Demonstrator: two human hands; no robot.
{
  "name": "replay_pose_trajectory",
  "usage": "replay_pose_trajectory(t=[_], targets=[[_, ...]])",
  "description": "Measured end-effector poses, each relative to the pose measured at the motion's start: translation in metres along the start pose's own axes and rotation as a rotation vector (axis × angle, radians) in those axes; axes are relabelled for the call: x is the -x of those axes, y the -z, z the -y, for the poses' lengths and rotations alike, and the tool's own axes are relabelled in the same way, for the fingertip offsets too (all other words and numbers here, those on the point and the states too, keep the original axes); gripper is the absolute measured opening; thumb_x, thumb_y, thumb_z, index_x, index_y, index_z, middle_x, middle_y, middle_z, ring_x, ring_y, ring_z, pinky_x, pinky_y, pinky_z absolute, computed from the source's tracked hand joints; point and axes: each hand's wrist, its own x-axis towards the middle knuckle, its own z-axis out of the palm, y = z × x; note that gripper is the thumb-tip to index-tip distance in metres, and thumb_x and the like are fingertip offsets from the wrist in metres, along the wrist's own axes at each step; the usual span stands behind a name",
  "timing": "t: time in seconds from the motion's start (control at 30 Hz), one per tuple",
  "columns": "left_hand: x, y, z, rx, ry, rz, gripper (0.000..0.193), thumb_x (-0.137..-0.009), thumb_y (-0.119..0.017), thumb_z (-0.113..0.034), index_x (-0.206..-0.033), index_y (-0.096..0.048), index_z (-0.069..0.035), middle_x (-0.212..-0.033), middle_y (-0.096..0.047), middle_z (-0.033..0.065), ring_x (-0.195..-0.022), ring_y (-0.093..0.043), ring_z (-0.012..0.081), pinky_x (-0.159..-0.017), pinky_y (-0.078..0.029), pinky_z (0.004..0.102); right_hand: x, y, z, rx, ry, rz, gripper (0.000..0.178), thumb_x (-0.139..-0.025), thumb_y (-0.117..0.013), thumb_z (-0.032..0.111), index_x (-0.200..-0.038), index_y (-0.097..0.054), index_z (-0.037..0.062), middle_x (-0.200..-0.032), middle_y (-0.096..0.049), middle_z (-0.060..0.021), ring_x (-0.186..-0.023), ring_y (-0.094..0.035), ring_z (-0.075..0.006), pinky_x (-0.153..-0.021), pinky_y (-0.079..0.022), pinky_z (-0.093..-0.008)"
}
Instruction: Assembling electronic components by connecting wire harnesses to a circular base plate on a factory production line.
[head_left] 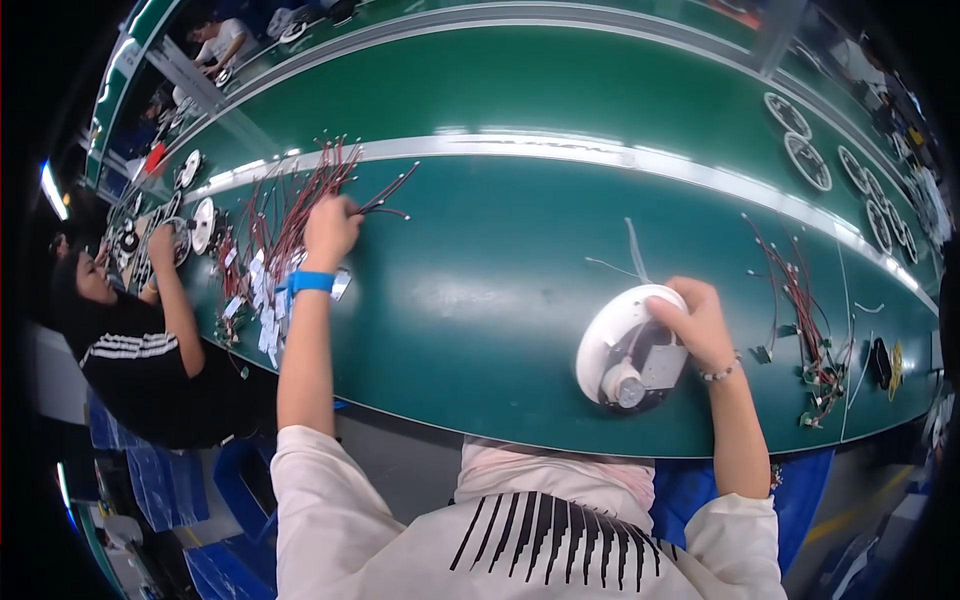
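Note:
My right hand grips the rim of a round white housing, tilted above the green bench near its front edge. Inside the housing show a silvery cylindrical part and a pale square block. Thin whitish wires stick out beyond its far side. Over on the left, my left hand is closed at a pile of dark red wires with small white connectors. A few strands poke out past its fingers; how many it holds is hidden.
White-labelled wire bundles lie beside my left forearm. To the right are more wires with small green boards and a yellow coil. White rings lie on the far right belt. A co-worker sits at the left, reaching over the bench.

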Motion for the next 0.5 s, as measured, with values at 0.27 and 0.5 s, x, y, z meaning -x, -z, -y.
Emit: replay_pose_trajectory(t=[0.27,0.5], targets=[[-0.011,0.042,0.027,0.095,-0.015,-0.193,0.017,-0.073,-0.057,-0.016,-0.081,-0.062,-0.002,-0.075,-0.06,0.015,-0.068,-0.059,0.0258,-0.063,-0.045,0.0309,-0.004,0.006,-0.019,0.106,0.019,-0.01,0.032,-0.07,-0.065,0.032,-0.067,-0.059,0.0009,-0.058,-0.053,-0.0004,-0.052,-0.046,-0.0057,-0.044,-0.037,-0.0222],[-0.062,0.065,0.157,0.65,0.211,-0.531,0.029,-0.086,-0.045,-0.022,-0.1,-0.052,0.003,-0.091,-0.058,0.012,-0.08,-0.057,0.017,-0.072,-0.045,0.0241,-0.004,0.019,-0.024,0.126,0.093,-0.122,0.038,-0.076,-0.057,0.036,-0.074,-0.061,-0.0013,-0.064,-0.058,-0.0066,-0.059,-0.053,-0.0107,-0.055,-0.043,-0.0254]])
